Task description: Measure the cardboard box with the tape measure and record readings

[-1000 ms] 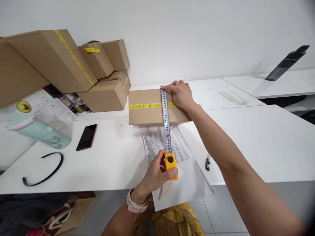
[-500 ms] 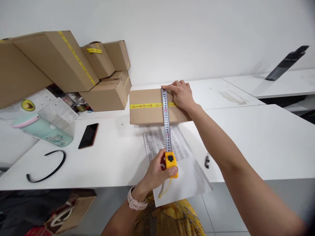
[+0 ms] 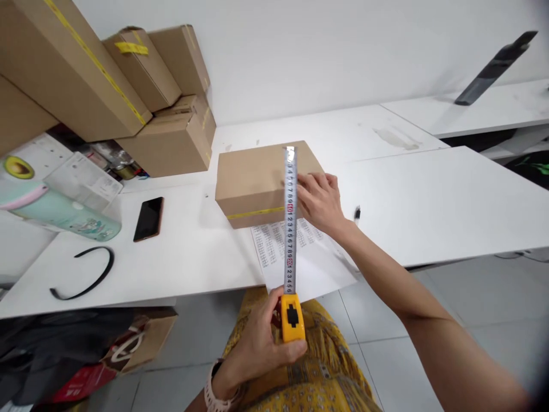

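My left hand (image 3: pixel 259 337) is closed round the yellow case of a tape measure (image 3: pixel 293 320), held over my lap in front of the table edge. Its metal blade (image 3: pixel 290 246) is pulled out and points away from me, passing in front of a brown cardboard box (image 3: pixel 253 171). The blade's tip shows against the far part of the box's top. My right hand (image 3: pixel 321 203) has its fingers bent against the right part of the box, partly hidden behind the blade. Yellow tape runs along the box's front side. A printed sheet (image 3: pixel 323 274) lies partly under the box.
Cardboard boxes (image 3: pixel 167 146) are stacked at the back left. Nearby on the white table are a phone (image 3: pixel 148 219), a mint tumbler (image 3: pixel 72 212), a black curved band (image 3: pixel 105 274) and a pen (image 3: pixel 357 214). A dark upright object (image 3: pixel 489 71) stands far right.
The box has turned, its taped face going from the top to the front. My right hand has left the blade's tip for the box's right part. The tape measure has come nearer me.
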A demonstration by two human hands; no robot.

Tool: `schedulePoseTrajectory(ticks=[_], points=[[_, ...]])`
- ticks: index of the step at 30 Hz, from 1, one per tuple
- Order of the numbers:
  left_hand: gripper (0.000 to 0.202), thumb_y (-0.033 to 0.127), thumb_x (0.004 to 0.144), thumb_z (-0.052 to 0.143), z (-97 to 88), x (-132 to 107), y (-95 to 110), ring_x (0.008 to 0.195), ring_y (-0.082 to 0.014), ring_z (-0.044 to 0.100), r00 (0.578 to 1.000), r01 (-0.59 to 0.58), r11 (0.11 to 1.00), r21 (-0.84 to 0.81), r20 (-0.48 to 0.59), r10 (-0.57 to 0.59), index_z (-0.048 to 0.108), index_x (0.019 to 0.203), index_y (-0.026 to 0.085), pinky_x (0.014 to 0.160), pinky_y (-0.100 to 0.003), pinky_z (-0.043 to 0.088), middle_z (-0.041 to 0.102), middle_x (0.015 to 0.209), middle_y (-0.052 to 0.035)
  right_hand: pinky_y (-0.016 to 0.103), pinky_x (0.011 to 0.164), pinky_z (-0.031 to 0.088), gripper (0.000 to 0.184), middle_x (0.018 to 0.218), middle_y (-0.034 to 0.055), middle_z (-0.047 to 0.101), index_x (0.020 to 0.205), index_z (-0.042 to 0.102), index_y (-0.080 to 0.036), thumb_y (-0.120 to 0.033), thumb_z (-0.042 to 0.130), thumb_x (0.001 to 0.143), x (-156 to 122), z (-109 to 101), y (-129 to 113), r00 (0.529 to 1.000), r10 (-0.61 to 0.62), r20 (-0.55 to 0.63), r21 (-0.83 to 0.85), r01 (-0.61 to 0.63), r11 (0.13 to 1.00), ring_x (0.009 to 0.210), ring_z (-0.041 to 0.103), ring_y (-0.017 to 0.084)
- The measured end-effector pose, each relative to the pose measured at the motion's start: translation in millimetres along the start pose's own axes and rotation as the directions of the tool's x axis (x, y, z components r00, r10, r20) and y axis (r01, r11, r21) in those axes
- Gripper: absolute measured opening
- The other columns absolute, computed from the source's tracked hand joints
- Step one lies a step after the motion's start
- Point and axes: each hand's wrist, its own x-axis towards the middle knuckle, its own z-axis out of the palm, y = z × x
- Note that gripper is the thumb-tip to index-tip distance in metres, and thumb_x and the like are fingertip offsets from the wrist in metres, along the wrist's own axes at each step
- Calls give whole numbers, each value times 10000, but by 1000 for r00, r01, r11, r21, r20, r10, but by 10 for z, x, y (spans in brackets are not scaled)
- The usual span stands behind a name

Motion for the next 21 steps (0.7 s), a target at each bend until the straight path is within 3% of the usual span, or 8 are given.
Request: schedulePoseTrajectory(ticks=[3,5,8,10,13,15,18,21], points=[[649,354,708,797,72,-78,-34,842,-218,604,997,21,985,168,74,-34,584,1311,243,749,-335,493,675,992,-21,554,936,448,562,1166,117,707,1299,674,-356,-503,185,1066,-369,-197,38,970,231,-71,231,-209,950,1138,609,330],[701,393,713,813,97,-92,-40,898,-252,626,990,-17,969,246,137,-18,568,1350,236,801,-372,498,687,1056,-45,514,829,506,671,1111,123,713,1215,695,-318,-624,125,1038,-560,-410,79,906,414,-94,459,-329,825,992,660,302],[728,453,731,823,113,-88,-32,1033,-318,639,972,-107,946,305,230,35,554,1374,242,907,-439,482,680,1209,-89,457,656,492,516,989,111,713,940,719,-304,-753,463,919,-784,-738,131,817,570,-80,701,-361,616,721,607,242],[686,496,748,817,122,-92,-16,1013,-335,650,961,-127,933,336,276,31,583,1340,243,903,-459,482,691,1168,-94,428,557,419,405,818,87,682,767,706,-303,-707,725,775,-916,-893,154,754,655,-55,771,-385,508,585,506,201],[789,510,747,834,146,-125,8,1077,-372,655,964,-95,937,336,266,2,538,1433,257,951,-506,478,684,1248,-119,418,477,339,392,690,72,650,618,683,-297,-639,875,633,-1135,-964,114,636,771,-26,808,-441,390,479,437,171],[965,494,730,862,166,-152,19,1207,-399,620,982,-46,955,293,191,-12,411,1555,279,1027,-546,454,628,1393,-141,432,455,374,381,698,68,688,564,655,-299,-583,906,605,-1306,-896,-15,598,802,9,815,-470,341,440,460,176],[1092,458,714,890,178,-164,33,1296,-393,581,999,-28,977,214,34,22,299,1613,274,1081,-562,444,577,1465,-163,461,498,501,294,636,23,698,572,666,-329,-504,863,702,-1562,-678,-368,687,708,163,795,-516,318,492,593,234],[1041,416,720,889,129,-123,44,1252,-361,619,988,-114,970,214,-76,133,329,1584,260,1068,-543,482,594,1434,-162,431,561,532,255,647,10,703,620,704,-339,-486,780,814,-1712,-452,-691,817,479,321,725,-537,431,641,684,261]])
